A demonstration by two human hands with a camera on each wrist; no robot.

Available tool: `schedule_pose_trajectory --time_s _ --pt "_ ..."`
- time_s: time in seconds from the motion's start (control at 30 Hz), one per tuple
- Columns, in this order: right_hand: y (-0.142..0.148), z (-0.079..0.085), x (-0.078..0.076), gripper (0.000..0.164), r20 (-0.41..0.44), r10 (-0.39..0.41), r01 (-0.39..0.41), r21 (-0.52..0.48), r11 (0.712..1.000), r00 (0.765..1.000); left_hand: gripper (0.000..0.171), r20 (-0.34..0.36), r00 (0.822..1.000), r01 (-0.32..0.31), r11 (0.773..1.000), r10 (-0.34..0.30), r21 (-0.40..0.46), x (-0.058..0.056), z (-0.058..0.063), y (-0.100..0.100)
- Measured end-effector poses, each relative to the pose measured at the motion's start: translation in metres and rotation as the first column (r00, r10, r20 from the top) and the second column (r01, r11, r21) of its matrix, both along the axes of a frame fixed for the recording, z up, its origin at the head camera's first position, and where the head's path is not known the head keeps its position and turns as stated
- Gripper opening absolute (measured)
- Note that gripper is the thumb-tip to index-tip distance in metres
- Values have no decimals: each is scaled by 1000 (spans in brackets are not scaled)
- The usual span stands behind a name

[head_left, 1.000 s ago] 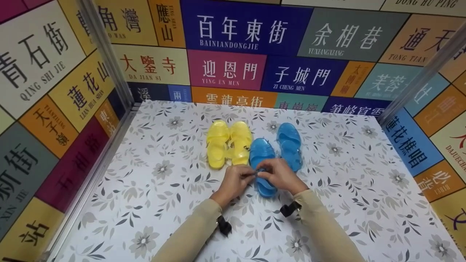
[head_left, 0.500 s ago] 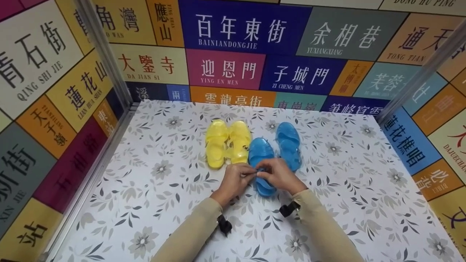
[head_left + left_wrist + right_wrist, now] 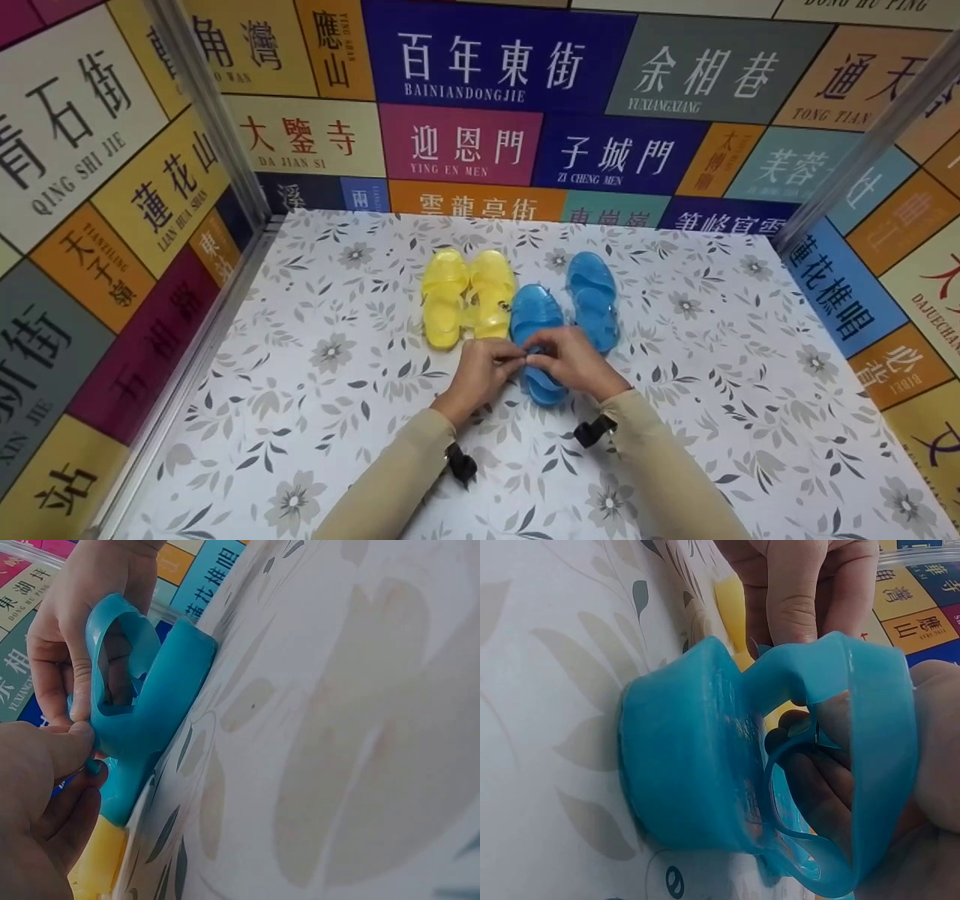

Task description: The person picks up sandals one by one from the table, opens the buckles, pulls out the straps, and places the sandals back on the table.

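The nearer blue jelly sandal (image 3: 537,306) lies on the flower-print tabletop, its toe pointing away from me. At its left side my two hands meet at the ankle strap (image 3: 96,664). Thumb and fingertips of my left hand (image 3: 480,375) pinch the blue strap end (image 3: 91,765). My right hand (image 3: 579,364) reaches over the strap, with thumb and fingers pinching it near the fastening. The heel strap (image 3: 881,757) stands up in a loop behind the heel. Fingers hide the fastening itself in the head view.
The other blue sandal (image 3: 592,281) lies to the right and slightly farther off. Two yellow sandals (image 3: 444,307) lie side by side at the left, close to the blue one. Sign-printed walls (image 3: 465,142) bound the patterned tabletop (image 3: 300,420) at the back and sides.
Both hands keep the same grip at the strap, with hardly any movement. The whole head view has shifted very slightly.
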State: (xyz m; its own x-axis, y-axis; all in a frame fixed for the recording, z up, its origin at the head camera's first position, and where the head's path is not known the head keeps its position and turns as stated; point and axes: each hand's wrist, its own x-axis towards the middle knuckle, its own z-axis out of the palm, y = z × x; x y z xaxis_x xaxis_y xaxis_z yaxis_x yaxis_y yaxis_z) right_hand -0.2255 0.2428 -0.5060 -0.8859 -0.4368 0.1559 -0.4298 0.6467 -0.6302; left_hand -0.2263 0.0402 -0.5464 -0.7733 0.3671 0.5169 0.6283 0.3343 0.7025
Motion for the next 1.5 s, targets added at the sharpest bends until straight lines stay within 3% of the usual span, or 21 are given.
schedule_pose_trajectory --time_s 1.1,1.2,1.4,1.5 --pt "-3 2 -1 14 7 3 -3 16 1000 1000 5 1 1000 -16 1000 16 -5 1 1 -1" --pt "-3 3 -2 14 14 2 -2 7 1000 1000 5 29 999 -15 1000 15 -1 0 2 -1" --pt "-1 3 0 14 39 -4 4 9 1000 999 8 166 986 18 1000 -17 -9 1 1 -4" --pt "0 4 0 14 55 -18 18 9 1000 998 9 178 984 28 1000 -25 -12 0 1 -5"
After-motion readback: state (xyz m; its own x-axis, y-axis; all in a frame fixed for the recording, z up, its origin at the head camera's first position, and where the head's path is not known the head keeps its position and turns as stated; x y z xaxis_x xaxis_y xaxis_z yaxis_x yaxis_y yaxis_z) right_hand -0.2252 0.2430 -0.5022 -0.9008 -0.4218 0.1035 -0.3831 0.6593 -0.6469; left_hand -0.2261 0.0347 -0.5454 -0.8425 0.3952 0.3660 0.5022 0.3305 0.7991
